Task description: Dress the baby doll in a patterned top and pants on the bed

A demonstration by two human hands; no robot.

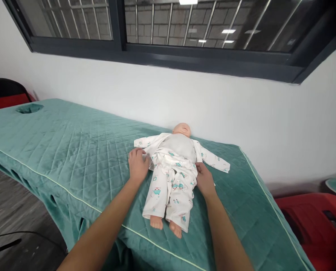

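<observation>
A baby doll (182, 129) lies on its back on a green quilted bed cover (80, 150), head toward the wall. White patterned trousers (159, 188) cover its legs up to the waist, and both bare feet show. Its white patterned jacket (213, 160) is spread open over a plain pale front, sleeves out to the sides. At the doll's left-hand side in the picture, my left hand (139, 163) has its fingers closed on the jacket's edge. My right hand (204, 178) pinches cloth beside the waist on the other side; whether it is jacket or trousers is unclear.
A white wall (100, 86) with a dark-framed, barred window rises behind the bed. The bed has a round hole (29, 108) at its far left. Red chairs (315, 222) stand at the right and far left; a cable lies on the floor at lower left.
</observation>
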